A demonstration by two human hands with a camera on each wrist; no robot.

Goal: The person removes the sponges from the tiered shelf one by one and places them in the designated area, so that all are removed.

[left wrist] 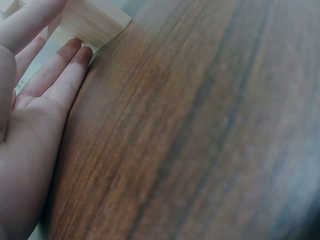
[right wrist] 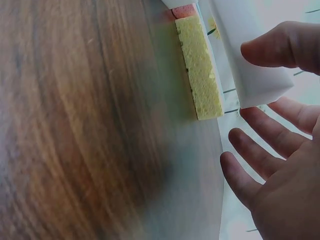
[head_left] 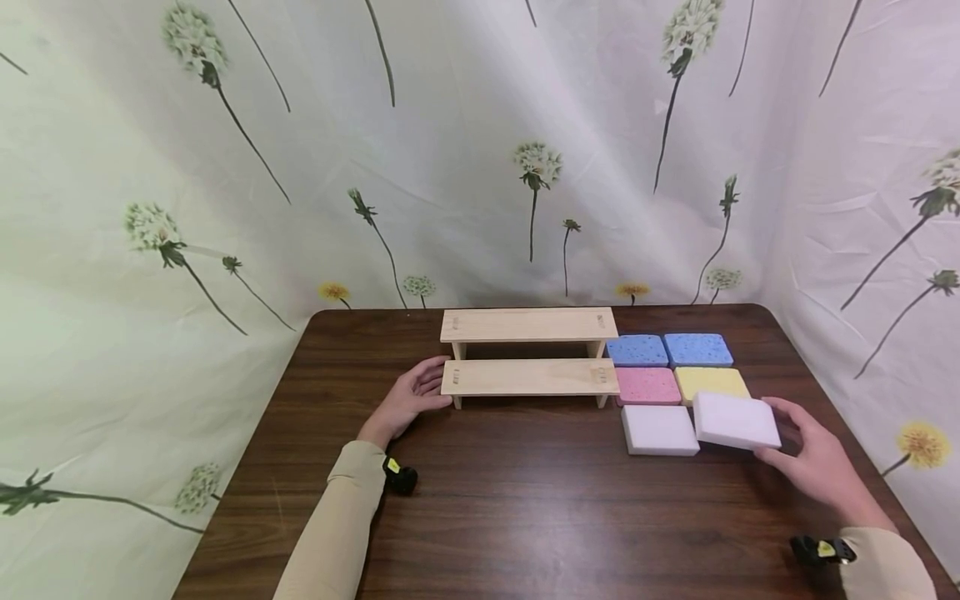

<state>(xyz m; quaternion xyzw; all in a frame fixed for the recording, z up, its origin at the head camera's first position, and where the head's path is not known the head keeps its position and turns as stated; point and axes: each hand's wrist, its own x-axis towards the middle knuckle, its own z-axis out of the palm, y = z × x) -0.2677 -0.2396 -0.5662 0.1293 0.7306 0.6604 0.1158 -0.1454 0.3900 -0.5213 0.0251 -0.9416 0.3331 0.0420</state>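
My right hand (head_left: pixel 813 467) pinches a white sponge block (head_left: pixel 737 420) by its right end. In the right wrist view the block (right wrist: pixel 255 55) hangs above the table, with the thumb on one face and the other fingers spread. A second white block (head_left: pixel 660 431) lies to its left on the table. My left hand (head_left: pixel 405 402) rests beside the left end of a two-tier wooden stand (head_left: pixel 528 379), its fingers loosely extended. The left wrist view shows those fingertips close to the stand's pale wood (left wrist: pixel 95 22); whether they touch it I cannot tell.
Behind the white blocks lie a pink sponge (head_left: pixel 648 387) and a yellow sponge (head_left: pixel 711 384). Two blue sponges, a left one (head_left: pixel 637 350) and a right one (head_left: pixel 698 349), lie farther back. The brown table (head_left: pixel 517 508) meets a dandelion-print curtain (head_left: pixel 465 208).
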